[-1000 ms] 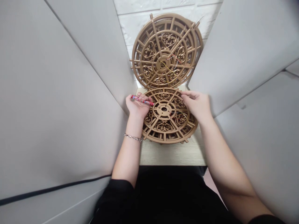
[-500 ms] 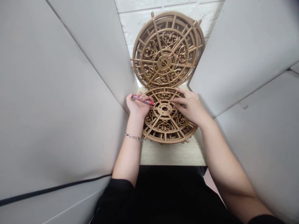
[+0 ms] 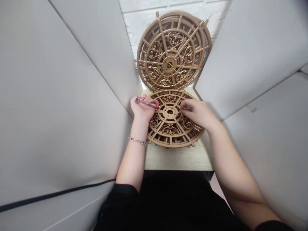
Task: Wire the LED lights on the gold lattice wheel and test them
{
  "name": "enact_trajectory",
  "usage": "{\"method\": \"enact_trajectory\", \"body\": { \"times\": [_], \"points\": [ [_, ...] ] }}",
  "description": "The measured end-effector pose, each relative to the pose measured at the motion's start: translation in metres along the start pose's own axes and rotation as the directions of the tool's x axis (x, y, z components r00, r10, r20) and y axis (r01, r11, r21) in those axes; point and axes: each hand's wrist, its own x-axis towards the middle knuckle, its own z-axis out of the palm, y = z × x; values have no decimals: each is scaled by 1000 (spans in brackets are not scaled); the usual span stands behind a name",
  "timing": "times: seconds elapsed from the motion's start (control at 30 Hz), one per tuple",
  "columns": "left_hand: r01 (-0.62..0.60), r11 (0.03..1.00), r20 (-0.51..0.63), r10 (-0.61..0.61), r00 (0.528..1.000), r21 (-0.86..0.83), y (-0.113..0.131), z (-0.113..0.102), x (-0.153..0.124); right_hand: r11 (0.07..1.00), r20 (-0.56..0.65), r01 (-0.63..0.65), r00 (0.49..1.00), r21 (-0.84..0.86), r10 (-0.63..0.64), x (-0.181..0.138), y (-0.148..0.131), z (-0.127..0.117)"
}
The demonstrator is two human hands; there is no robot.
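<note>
A round bronze openwork disc point(image 3: 172, 130) lies flat on a light wooden table point(image 3: 178, 158). My left hand point(image 3: 141, 110) rests on the disc's left rim, closed around a red patterned pen point(image 3: 147, 102). My right hand point(image 3: 197, 112) sits over the right half of the disc, its fingers pinched together near the centre hub; thin wires run under it, and what the fingers pinch is too small to make out. A silver bracelet point(image 3: 137, 140) circles my left wrist.
A stack of matching bronze discs point(image 3: 173, 51) stands upright against the white brick wall at the back, with thin coloured wires at its hub. Grey partition panels point(image 3: 72, 106) close in both sides of the narrow table.
My right hand has slid from the disc's upper right rim inward to the hub, and its fingers have drawn together. The left hand and pen have stayed put.
</note>
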Motion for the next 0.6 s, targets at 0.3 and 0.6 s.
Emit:
{"method": "enact_trajectory", "body": {
  "times": [0.3, 0.6],
  "points": [
    [1, 1000, -7, -2, 1000, -12, 0, 2, -1, 999, -22, 6, 1000, 37, -6, 1, 0, 1],
    [8, 1000, 7, -8, 1000, -14, 0, 0, 0, 996, 18, 73, 997, 50, -74, 2, 1, 3]
  ]
}}
